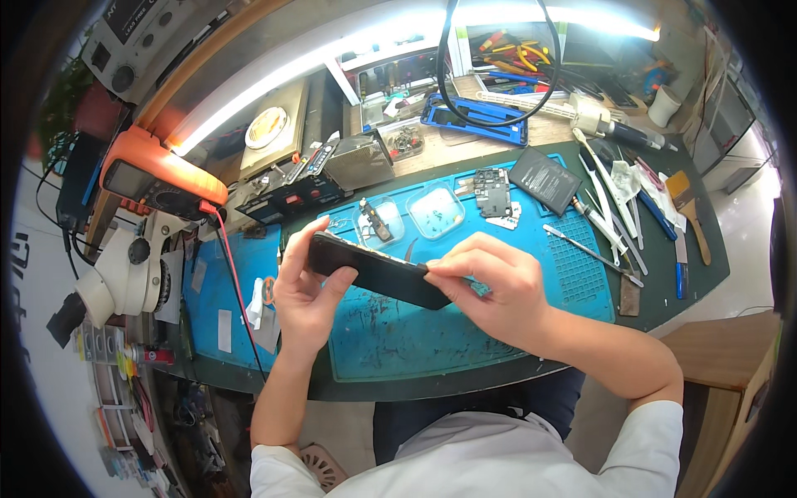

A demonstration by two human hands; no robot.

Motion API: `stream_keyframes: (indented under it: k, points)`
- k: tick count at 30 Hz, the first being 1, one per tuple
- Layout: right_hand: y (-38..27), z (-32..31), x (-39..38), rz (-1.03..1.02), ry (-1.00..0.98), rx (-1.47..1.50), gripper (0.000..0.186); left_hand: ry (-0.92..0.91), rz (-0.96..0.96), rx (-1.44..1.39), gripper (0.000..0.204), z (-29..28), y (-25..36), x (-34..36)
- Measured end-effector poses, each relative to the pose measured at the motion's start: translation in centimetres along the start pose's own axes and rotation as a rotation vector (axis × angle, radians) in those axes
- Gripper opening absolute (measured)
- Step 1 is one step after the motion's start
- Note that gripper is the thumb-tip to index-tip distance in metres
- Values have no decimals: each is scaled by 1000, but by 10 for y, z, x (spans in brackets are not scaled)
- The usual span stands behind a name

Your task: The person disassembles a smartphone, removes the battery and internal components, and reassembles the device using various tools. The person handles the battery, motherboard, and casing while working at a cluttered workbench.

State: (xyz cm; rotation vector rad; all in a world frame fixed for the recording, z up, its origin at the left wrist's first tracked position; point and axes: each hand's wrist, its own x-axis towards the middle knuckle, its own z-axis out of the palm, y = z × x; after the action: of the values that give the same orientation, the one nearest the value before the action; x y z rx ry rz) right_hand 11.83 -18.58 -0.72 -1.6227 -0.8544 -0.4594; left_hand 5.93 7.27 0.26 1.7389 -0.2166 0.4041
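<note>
I see a broad workbench (664, 286) with a dark green surface, and on it a blue silicone repair mat (390, 332), scuffed and moulded with small trays at its far edge. Above the middle of that mat I hold a black smartphone (378, 270), a flat, glossy slab tilted so that its long edge faces me. My left hand (303, 290) grips its left end, fingers curled over the far side and thumb pressed on the near face. My right hand (498, 286) pinches narrowly at the phone's right end, fingertips tight on the seam; whether a thin pick sits between them I cannot tell. I judge this to be the opening step, with the edge being worked apart, and the next move would call for steady, shallow pressure along the seam while the left hand keeps the body from twisting. Far on the mat lie a bare circuit board (492, 192) and a matt black battery (545, 179), well apart from my hands. To the right, slim metal tweezers and prying tools (610, 207) lie in a loose row. At far left sits an orange multimeter (158, 178).
</note>
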Motion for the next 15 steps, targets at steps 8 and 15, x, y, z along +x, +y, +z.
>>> stream_keyframes:
  k: [8,15]
  points:
    - [-13,4,-5,5,-23,-2,13,97,-91,194,94,35,36,-12]
    - [-18,3,-7,-4,-46,8,13,181,-144,55,109,61,42,-22]
